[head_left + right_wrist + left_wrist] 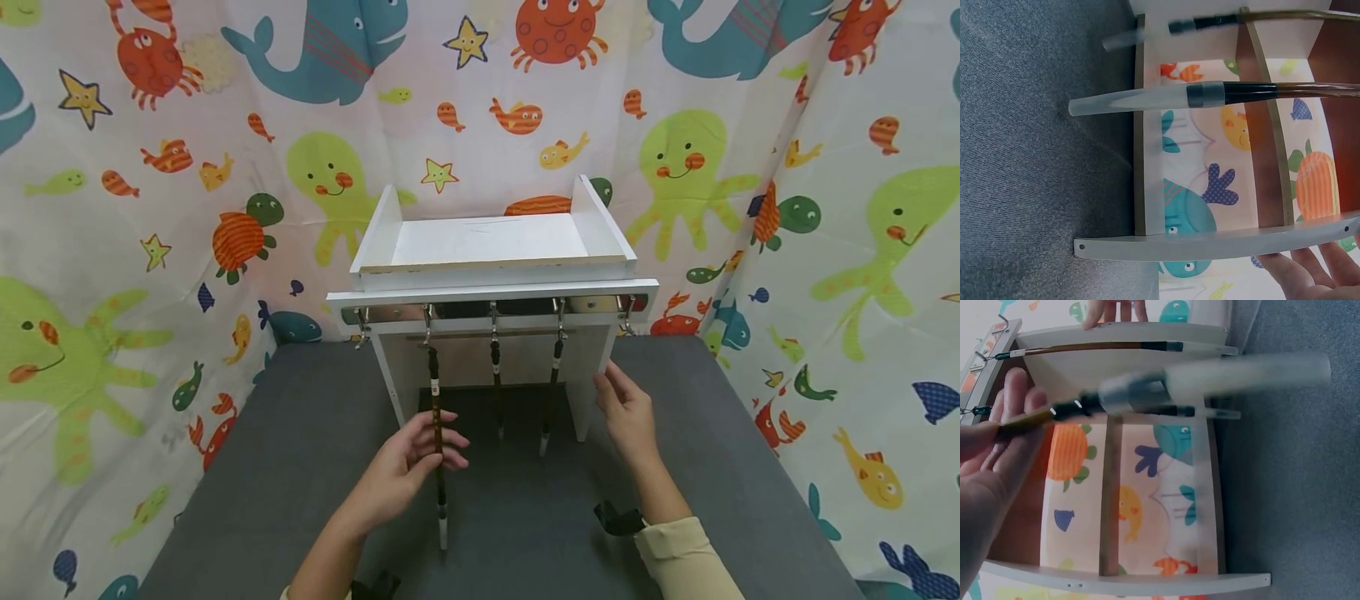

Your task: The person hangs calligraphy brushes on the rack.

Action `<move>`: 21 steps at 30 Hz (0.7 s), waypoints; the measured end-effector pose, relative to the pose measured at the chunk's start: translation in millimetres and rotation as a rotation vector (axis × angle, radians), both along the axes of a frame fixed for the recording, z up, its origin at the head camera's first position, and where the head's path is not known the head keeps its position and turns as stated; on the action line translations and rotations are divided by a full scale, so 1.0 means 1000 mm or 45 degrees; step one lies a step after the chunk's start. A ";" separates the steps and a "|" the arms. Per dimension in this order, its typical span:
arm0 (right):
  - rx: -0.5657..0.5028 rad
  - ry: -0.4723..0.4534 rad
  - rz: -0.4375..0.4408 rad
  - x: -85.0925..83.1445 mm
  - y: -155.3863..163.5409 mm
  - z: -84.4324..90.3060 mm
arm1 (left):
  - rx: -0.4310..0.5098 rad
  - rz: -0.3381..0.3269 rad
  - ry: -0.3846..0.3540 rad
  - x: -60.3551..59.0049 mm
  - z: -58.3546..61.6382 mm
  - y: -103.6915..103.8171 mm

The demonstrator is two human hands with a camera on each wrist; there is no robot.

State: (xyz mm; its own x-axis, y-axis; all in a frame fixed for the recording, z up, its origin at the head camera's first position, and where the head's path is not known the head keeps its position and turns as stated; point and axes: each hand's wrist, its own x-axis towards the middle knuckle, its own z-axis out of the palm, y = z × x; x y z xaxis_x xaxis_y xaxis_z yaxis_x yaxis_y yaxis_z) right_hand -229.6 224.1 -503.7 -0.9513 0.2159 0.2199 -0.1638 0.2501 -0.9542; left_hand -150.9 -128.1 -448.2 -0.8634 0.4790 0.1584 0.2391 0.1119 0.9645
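Note:
Three brushes with dark handles and pale, capped tips hang from hooks under a white wooden shelf unit (491, 287). My left hand (405, 467) pinches the leftmost brush (437, 400) by its handle, thumb on one side and fingers on the other. Its top is at a hook, and its capped tip (1247, 375) points away from the hand. To the right hang the middle brush (496, 375) and the right brush (552, 392). My right hand (630, 412) touches the outer face of the unit's right side panel (588, 375) with extended fingers (1322, 262).
Bare hooks (362, 323) stand at both ends of the metal hook rail (390, 313). An open tray top (491, 240) sits above. The unit stands on a grey cloth surface (525, 517), backed by a sea-animal curtain (465, 108).

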 end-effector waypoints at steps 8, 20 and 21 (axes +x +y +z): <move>0.003 0.015 0.018 -0.001 0.000 -0.003 | 0.047 -0.078 0.009 -0.001 -0.002 0.001; 0.036 0.020 -0.005 0.002 0.000 -0.001 | 0.193 -0.202 -0.018 -0.004 -0.011 -0.003; 0.035 0.019 -0.004 0.002 0.000 -0.001 | 0.208 -0.222 -0.017 -0.005 -0.012 -0.004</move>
State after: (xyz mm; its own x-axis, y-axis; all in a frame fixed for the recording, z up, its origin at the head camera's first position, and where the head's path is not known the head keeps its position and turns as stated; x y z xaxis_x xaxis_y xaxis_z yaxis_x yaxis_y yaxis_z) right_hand -227.8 224.5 -504.9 -0.9472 0.2125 0.2400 -0.1772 0.2769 -0.9444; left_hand -155.9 -131.7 -460.4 -0.7726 0.5898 0.2350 0.2279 -0.0879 0.9697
